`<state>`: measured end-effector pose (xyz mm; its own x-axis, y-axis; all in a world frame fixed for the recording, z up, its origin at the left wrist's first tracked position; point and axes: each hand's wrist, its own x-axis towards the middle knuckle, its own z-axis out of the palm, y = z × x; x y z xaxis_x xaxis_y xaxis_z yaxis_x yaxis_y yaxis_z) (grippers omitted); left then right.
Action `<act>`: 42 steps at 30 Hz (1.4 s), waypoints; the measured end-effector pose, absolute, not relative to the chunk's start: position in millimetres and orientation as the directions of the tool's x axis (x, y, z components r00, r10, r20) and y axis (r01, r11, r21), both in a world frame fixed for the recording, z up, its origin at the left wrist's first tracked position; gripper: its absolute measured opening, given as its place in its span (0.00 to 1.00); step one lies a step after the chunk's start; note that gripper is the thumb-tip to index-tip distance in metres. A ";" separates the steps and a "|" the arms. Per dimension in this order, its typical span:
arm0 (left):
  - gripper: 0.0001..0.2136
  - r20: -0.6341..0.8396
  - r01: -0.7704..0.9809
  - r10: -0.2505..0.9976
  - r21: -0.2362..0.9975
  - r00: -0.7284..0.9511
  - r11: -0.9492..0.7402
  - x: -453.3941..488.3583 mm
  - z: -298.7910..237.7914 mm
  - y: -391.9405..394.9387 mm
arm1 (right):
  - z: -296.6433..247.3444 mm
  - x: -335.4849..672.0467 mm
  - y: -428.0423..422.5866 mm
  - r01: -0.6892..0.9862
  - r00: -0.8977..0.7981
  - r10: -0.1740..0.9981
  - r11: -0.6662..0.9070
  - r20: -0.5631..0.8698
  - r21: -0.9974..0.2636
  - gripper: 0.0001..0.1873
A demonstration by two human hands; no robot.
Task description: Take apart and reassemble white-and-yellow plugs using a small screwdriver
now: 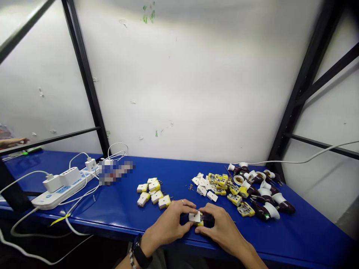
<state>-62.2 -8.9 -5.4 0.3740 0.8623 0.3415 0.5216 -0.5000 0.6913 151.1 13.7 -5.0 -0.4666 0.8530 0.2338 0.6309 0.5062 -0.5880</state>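
While the person worked at the blue bench [308,235], the left hand [168,224] and right hand [221,228] pinched a dark lamp-holder body [209,221] between curled fingers, a white plate [195,217] against it, at the bench's front edge, near yellow plug parts [218,181].

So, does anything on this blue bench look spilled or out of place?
Yes: a few tiny brass-coloured parts lie loose on the bench beside the heap of white plug covers, as if spilled.
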 end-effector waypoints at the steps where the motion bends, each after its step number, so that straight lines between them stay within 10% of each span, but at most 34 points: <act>1: 0.17 0.321 0.537 0.867 0.686 0.382 -0.491 -63.0 -4.0 -8.7 | -5.2 151.3 13.6 0.626 -0.466 0.853 0.506 0.236 -0.593 0.17; 22: 0.10 0.275 0.604 0.874 0.638 0.400 -0.477 -55.3 2.1 -3.8 | -3.3 153.0 13.3 0.525 -0.505 0.813 0.555 0.289 -0.645 0.09; 34: 0.09 0.246 0.805 0.791 0.065 0.560 -0.590 -39.6 5.3 -10.2 | -8.5 152.5 12.6 0.631 -0.493 0.822 0.563 0.285 -0.533 0.12; 42: 0.16 0.214 0.798 0.807 0.150 0.550 -0.584 -34.5 16.2 -9.9 | -26.5 156.2 17.9 0.669 -0.422 0.845 0.535 0.328 -0.517 0.25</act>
